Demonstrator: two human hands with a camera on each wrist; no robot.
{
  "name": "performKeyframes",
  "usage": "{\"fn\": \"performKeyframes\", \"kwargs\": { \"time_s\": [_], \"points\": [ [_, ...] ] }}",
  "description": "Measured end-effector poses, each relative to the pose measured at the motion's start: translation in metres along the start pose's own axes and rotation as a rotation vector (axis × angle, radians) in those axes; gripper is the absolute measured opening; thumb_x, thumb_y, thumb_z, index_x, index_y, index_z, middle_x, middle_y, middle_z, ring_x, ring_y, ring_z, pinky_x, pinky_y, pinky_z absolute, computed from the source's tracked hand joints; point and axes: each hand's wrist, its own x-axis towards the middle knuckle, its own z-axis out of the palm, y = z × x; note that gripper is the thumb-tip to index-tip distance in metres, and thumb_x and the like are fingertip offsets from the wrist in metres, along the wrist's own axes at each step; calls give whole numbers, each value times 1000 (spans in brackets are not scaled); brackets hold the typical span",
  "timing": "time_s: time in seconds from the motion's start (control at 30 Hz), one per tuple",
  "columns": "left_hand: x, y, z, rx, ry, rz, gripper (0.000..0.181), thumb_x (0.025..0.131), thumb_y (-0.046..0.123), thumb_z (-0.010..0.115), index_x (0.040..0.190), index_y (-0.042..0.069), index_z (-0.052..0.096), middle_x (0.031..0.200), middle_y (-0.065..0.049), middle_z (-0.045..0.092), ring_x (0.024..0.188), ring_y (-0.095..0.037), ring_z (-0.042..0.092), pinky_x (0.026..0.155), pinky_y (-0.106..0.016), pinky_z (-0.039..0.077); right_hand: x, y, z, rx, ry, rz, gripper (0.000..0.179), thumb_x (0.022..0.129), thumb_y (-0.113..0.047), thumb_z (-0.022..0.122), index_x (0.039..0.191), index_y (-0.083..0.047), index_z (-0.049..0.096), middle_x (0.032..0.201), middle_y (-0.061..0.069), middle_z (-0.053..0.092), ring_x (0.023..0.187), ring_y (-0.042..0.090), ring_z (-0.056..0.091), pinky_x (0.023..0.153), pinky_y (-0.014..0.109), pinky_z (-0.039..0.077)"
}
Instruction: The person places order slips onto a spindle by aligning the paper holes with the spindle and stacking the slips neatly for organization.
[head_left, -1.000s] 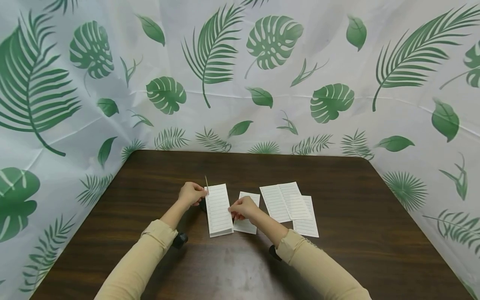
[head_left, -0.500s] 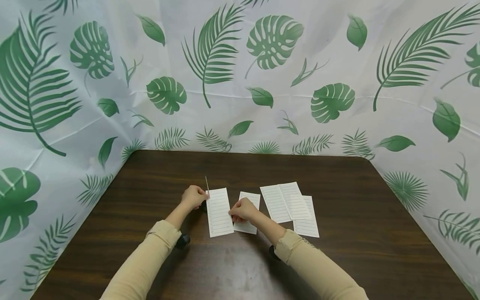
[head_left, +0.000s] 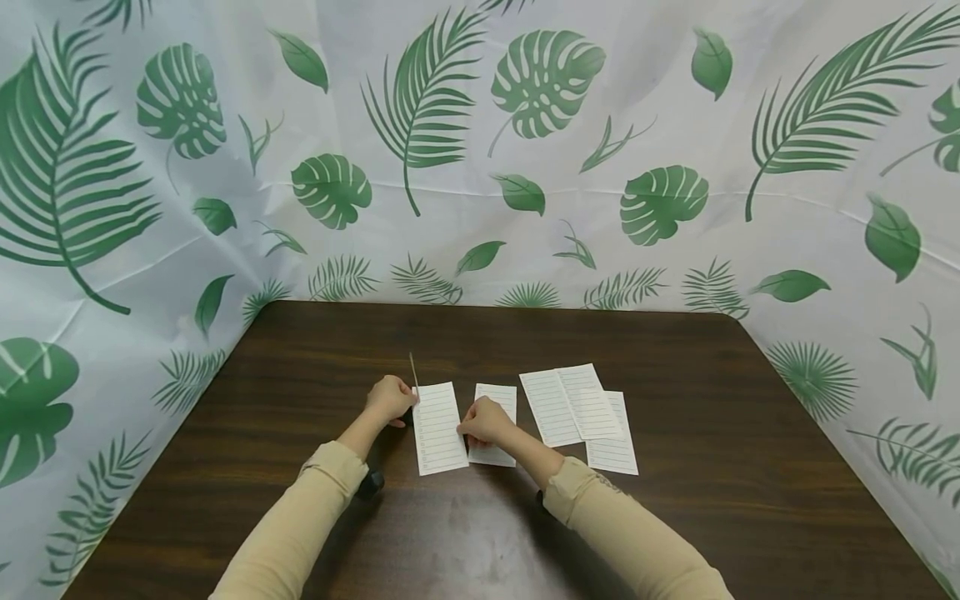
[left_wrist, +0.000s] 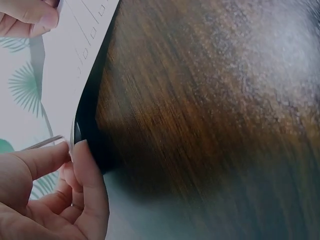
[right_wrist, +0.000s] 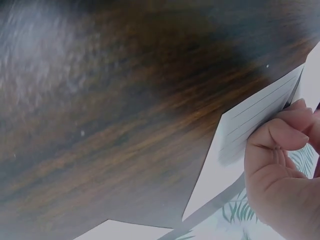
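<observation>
A white lined paper card (head_left: 439,429) is held between both hands in the head view. My left hand (head_left: 391,400) pinches its far left edge, thumb against fingertips in the left wrist view. A thin, pale, stick-like piece (head_left: 414,377) juts up and away from those fingers. My right hand (head_left: 486,422) pinches the card's right edge, its fingers curled in the right wrist view. Beneath the right hand lies another lined card (head_left: 498,402), partly hidden by that hand. Long beige sleeves cover both forearms.
Several more lined cards (head_left: 551,408) lie overlapping on the table to the right of the hands. The dark wood table (head_left: 720,467) extends around them. A white curtain with green leaves (head_left: 450,225) hangs behind and at the sides.
My left hand has moved slightly nearer the body, and the card's far edge came with it. The second layer along the card's near edge no longer shows. The card beneath my right hand shifted slightly left.
</observation>
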Motion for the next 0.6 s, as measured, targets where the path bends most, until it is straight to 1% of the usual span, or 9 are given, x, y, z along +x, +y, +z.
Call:
{"fn": "performKeyframes", "kwargs": {
  "time_s": [0.07, 0.17, 0.3, 0.37, 0.43, 0.53, 0.6],
  "points": [
    [0, 0, 1, 0, 4, 5, 16, 89, 12, 62, 75, 5, 57, 63, 1, 45, 45, -8, 54, 45, -21, 55, 0, 0, 0, -15, -5, -2, 22, 83, -3, 62, 62, 4, 65, 41, -5, 46, 36, 6, 41, 35, 12, 33],
    [0, -1, 3, -11, 6, -1, 14, 89, 11, 62, 79, 3, 57, 72, -3, 49, 48, -13, 58, 45, -22, 55, 1, 1, -1, -29, -16, -3, 23, 83, -3, 62, 61, 3, 64, 41, -5, 45, 36, 6, 42, 35, 12, 34],
    [1, -3, 5, -52, -6, -11, 12, 88, 11, 62, 86, 1, 56, 80, -7, 50, 64, -21, 61, 47, -23, 56, 0, 0, -2, -46, -27, -7, 24, 84, -4, 61, 60, 2, 62, 41, -5, 46, 38, 7, 44, 36, 12, 35],
    [0, -3, 5, -98, -24, -24, 12, 89, 10, 62, 90, 0, 55, 83, -8, 48, 73, -24, 59, 49, -24, 57, -1, 0, -3, -53, -31, -9, 25, 84, -4, 60, 59, 2, 61, 42, -5, 46, 38, 8, 44, 36, 12, 35],
    [-1, -3, 4, -163, -44, -49, 15, 89, 9, 61, 96, -1, 52, 87, -10, 47, 78, -26, 55, 53, -26, 59, -1, 0, -3, -58, -34, -12, 25, 83, -4, 60, 59, 1, 61, 42, -5, 46, 38, 8, 44, 36, 13, 36],
    [-3, -3, 1, -241, -68, -85, 23, 90, 8, 61, 106, -1, 46, 95, -14, 46, 81, -25, 50, 57, -30, 60, -2, -1, -3, -58, -37, -16, 24, 83, -5, 60, 60, 1, 60, 42, -4, 47, 37, 7, 45, 35, 13, 38],
    [-3, -4, 0, -269, -75, -97, 28, 90, 8, 61, 111, 1, 43, 100, -17, 45, 81, -25, 49, 59, -31, 60, -1, -1, -3, -59, -41, -13, 23, 83, -5, 60, 60, 1, 61, 42, -4, 48, 37, 7, 46, 35, 13, 39]
  ]
}}
